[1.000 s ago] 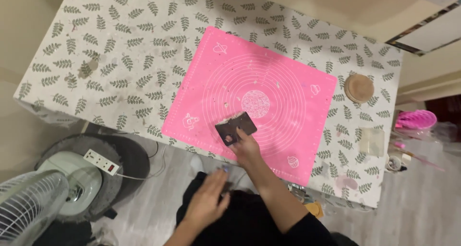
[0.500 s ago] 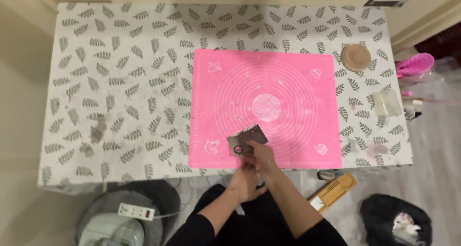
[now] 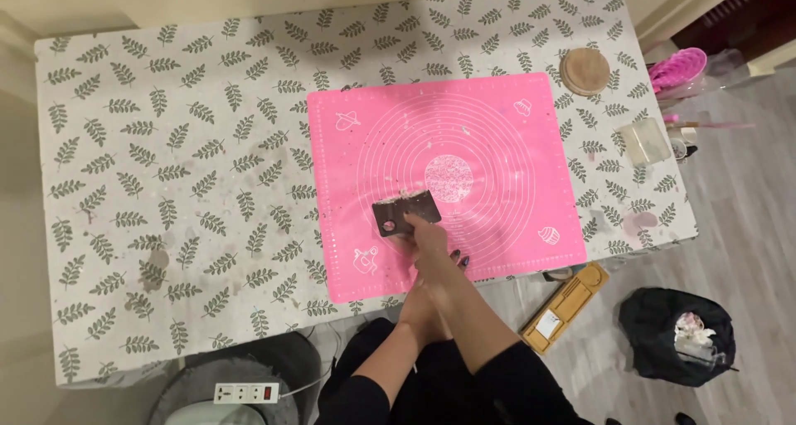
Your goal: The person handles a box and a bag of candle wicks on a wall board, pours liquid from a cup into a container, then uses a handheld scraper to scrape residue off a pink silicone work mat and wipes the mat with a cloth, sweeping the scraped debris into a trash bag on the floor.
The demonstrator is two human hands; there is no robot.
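**Dark scraper held on the pink mat**

In the head view, a dark rectangular scraper with pale crumbs along its upper edge is held flat on the pink silicone baking mat, left of the mat's speckled centre circle. It is gripped at its lower right corner by the right hand, whose fingers are closed on it. The left hand is seen below the counter's edge, just under the right forearm; whether it is open or closed cannot be told.

The mat is laid on the counter, which is covered by a white cloth printed with green leaves. A round wooden disc is placed near the counter's upper right corner, well apart from the scraper. A white power strip is seen on the floor below.
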